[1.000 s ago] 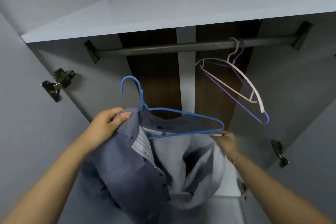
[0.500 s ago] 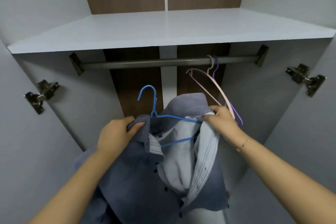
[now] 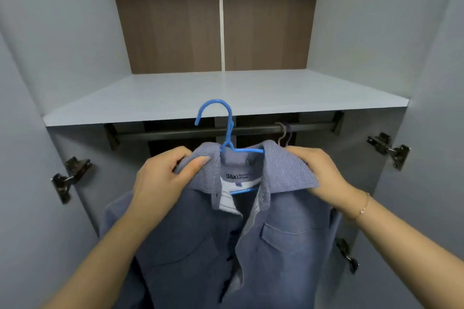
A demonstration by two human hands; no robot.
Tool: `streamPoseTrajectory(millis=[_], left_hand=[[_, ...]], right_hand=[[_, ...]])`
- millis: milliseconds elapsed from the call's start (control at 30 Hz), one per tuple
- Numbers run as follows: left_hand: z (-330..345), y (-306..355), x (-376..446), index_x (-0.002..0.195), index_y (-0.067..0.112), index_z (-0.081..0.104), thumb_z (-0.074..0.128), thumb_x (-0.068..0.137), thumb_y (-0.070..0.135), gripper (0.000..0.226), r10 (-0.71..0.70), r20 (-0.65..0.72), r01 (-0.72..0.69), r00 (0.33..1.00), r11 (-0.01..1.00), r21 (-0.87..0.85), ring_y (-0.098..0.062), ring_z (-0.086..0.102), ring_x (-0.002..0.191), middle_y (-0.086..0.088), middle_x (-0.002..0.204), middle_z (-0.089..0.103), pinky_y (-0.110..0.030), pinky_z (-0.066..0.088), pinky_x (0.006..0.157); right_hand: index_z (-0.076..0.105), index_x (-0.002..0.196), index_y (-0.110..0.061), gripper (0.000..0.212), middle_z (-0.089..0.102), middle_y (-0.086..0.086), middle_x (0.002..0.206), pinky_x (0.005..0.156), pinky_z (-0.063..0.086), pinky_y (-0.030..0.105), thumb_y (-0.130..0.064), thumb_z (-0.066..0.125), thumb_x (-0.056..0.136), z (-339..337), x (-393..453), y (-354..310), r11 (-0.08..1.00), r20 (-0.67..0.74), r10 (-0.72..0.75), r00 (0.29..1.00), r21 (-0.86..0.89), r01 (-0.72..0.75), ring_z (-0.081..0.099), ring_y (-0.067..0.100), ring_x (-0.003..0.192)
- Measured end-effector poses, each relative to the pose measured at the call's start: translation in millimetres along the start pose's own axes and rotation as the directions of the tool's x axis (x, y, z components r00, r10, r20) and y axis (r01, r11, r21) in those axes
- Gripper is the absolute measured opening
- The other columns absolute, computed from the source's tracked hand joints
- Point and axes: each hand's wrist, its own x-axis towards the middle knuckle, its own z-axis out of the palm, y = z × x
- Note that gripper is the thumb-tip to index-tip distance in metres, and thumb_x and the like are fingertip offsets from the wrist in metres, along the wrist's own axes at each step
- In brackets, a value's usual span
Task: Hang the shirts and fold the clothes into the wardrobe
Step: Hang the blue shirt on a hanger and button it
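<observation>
The left hand (image 3: 163, 183) is gripping the left side of the collar of a blue-grey shirt (image 3: 226, 246), thumb lying over the cloth, while the right hand (image 3: 319, 175) is pinching the right collar wing. The shirt is sitting on a blue hanger (image 3: 227, 138) in front of the wardrobe rail (image 3: 175, 134), with the hook rising above the rail and not yet on it. The cloth is looking soft and light, likely to slide off thin wire, so holding at the shoulders or the hanger's neck seems safest.

The shirt (image 3: 226, 246) on its hanger (image 3: 227, 133) hangs before the rail (image 3: 175, 134), below the shelf (image 3: 175, 98).
</observation>
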Motion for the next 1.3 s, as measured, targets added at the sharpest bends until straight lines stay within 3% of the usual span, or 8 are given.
streamPoseTrajectory(millis=[133,233,300,600,700,967,1133,1300], left_hand=[[-29,12,51,0.07,0.026,0.057,0.055,0.082,0.064,0.04,0.017,-0.025,-0.018,1.0,0.999,-0.039,-0.008,0.046,0.058,0.007,0.062,0.054,-0.034,0.041,0.059],[-43,17,107,0.069,0.018,0.06,0.061,0.087,0.056,0.041,0.065,-0.046,-0.069,0.997,0.994,-0.084,-0.007,0.042,0.055,-0.001,0.062,0.054,-0.026,0.035,0.055],[-48,17,151,0.068,0.016,0.062,0.063,0.087,0.052,0.04,0.079,-0.032,-0.082,0.996,0.989,-0.123,-0.005,0.04,0.055,-0.003,0.06,0.054,-0.024,0.033,0.055],[-34,9,335,0.053,0.019,0.055,0.068,0.084,0.048,0.045,0.011,-0.058,-0.02,0.998,0.99,-0.143,-0.005,0.032,0.046,0.01,0.048,0.041,-0.017,0.027,0.046],[-21,3,387,0.059,0.015,0.053,0.069,0.083,0.046,0.043,-0.031,-0.046,0.024,0.998,0.991,-0.134,-0.011,0.032,0.054,0.002,0.055,0.041,-0.026,0.027,0.052],[69,-83,425,0.051,0.019,0.044,0.068,0.088,0.037,0.049,-0.254,0.146,0.262,0.956,0.965,-0.035,-0.008,0.029,0.05,0.009,0.047,0.037,-0.023,0.025,0.046],[111,-140,394,0.068,0.014,0.062,0.066,0.089,0.038,0.033,-0.353,0.274,0.323,0.895,0.935,0.149,-0.009,0.045,0.062,0.007,0.063,0.055,-0.022,0.038,0.058],[87,-103,408,0.097,0.017,0.068,0.066,0.091,0.02,0.007,-0.045,0.203,0.04,0.978,0.999,0.033,-0.014,0.059,0.09,0.0,0.096,0.065,-0.016,0.046,0.081]], right_hand=[[0.057,0.06,-0.03,0.039,0.05,-0.009,0.058,0.059,0.033,0.03,0.003,0.057,0.081,-31,38,-23,0.979,-0.201,0.119,0.972,0.186,-0.081,0.039,0.002,0.066],[0.064,0.066,-0.017,0.014,0.055,-0.006,0.061,0.062,0.038,0.032,-0.025,0.058,0.076,-58,88,-41,0.968,-0.309,0.189,0.932,0.22,-0.123,0.045,0.006,0.067],[0.063,0.07,-0.013,0.038,0.056,-0.001,0.061,0.062,0.039,0.034,-0.05,0.06,0.065,-75,124,-45,0.976,-0.356,0.199,0.913,0.161,-0.149,0.045,0.009,0.066],[0.048,0.108,-0.041,0.045,0.057,-0.022,0.075,0.053,0.032,0.01,-0.062,0.068,0.074,-129,302,25,0.983,-0.525,-0.048,0.85,-0.173,-0.052,0.055,-0.005,0.07],[0.027,0.14,-0.052,0.069,0.059,-0.027,0.094,0.065,0.039,0.014,-0.051,0.067,0.084,-138,349,55,0.973,-0.413,-0.161,0.896,-0.219,0.073,0.056,-0.004,0.08],[0.059,0.129,-0.038,0.036,0.065,-0.017,0.124,0.09,0.045,0.024,-0.025,0.052,0.096,-79,402,184,0.893,0.069,-0.245,0.967,-0.374,0.253,0.058,0.007,0.114],[0.055,0.13,-0.033,0.042,0.043,-0.013,0.098,0.09,0.037,0.016,-0.013,0.046,0.094,-35,378,223,0.957,0.525,-0.034,0.851,-0.229,0.18,0.047,0.006,0.098],[0.062,0.122,-0.033,0.051,0.045,-0.012,0.112,0.097,0.031,0.026,-0.046,0.03,0.086,-64,385,185,0.912,0.467,-0.063,0.882,-0.331,0.241,0.04,0.001,0.108]])
